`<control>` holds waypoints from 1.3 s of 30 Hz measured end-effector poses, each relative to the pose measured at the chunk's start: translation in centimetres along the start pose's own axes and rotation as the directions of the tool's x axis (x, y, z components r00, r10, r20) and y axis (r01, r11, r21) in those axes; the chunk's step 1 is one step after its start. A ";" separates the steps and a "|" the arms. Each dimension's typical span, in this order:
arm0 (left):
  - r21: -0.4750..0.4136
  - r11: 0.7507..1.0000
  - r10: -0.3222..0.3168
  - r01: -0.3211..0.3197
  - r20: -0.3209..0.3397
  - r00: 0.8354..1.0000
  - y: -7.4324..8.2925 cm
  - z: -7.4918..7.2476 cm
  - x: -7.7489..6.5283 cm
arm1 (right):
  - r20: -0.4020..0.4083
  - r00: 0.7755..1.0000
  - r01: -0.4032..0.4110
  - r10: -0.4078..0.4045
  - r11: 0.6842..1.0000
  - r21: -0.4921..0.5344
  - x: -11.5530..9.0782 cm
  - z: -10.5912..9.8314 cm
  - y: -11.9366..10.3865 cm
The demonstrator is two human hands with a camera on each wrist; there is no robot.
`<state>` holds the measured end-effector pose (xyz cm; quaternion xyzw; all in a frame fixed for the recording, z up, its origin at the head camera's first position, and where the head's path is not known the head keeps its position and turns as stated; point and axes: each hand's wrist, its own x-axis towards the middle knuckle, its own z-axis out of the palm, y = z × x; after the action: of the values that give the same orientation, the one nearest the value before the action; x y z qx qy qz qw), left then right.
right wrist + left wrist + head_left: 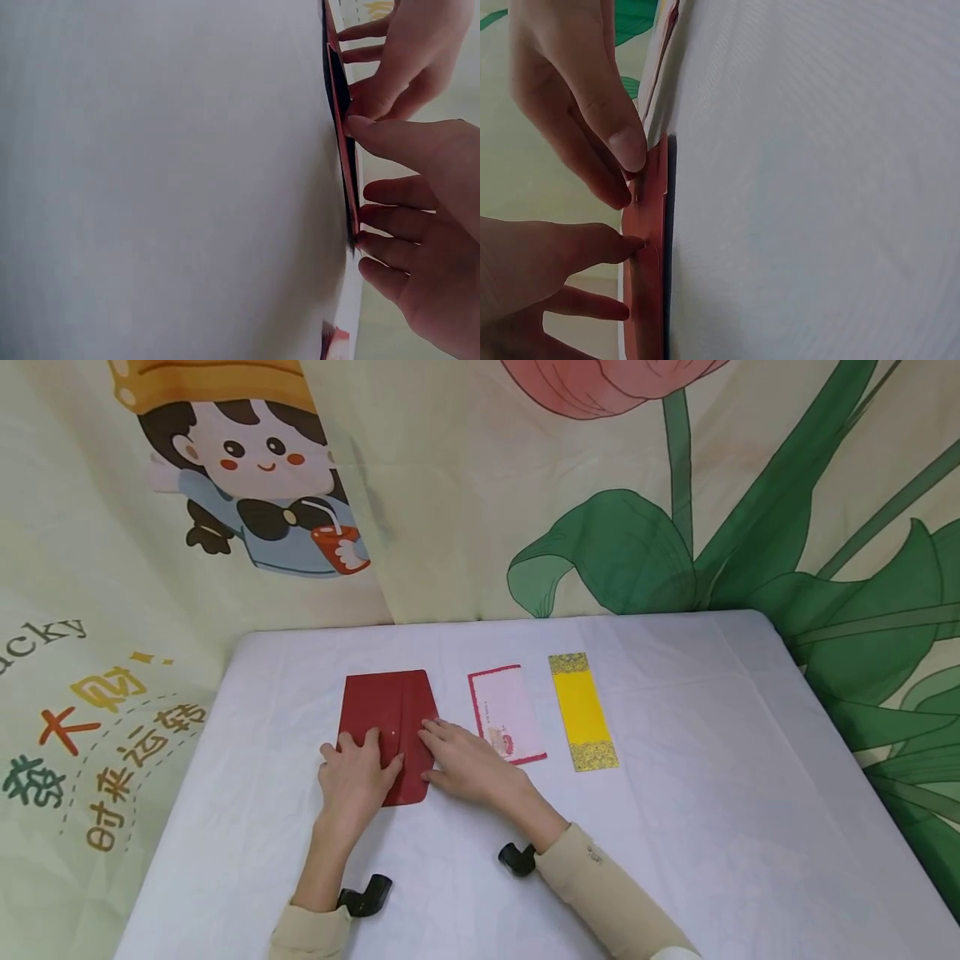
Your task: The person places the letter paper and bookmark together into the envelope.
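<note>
A dark red envelope [375, 700] lies flat on the left half of the table, its flap along the right side. My left hand [356, 781] rests on it with spread fingertips, the thumb near the middle seam. At the right edge, my right hand [467, 763] touches the flap with extended fingers. In the right wrist view, the red flap [346, 176] stands slightly raised, with a dark gap beneath it. The right thumb [375, 131] meets the flap there, close to the left hand [405, 64].
Right of the envelope lies a pink-white card [504, 703] with a red border. Farther right is a yellow strip [583, 708] with glittery gold ends. Both lie on the white-covered table [712, 793]. A printed curtain [442, 485] hangs behind.
</note>
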<state>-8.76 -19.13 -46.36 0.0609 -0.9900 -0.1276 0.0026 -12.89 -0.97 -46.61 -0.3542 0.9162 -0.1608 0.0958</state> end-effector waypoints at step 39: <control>-0.058 0.990 0.138 -0.131 0.161 0.977 -0.7 -1.6 -1.3 | -0.002 1.000 -0.009 0.009 0.999 0.037 0.8 0.8 -0.4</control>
<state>-7.35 -20.04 -44.96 -0.0170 -0.9854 -0.1548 -0.0690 -12.97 -1.99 -47.21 -0.3481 0.9147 -0.1778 0.1024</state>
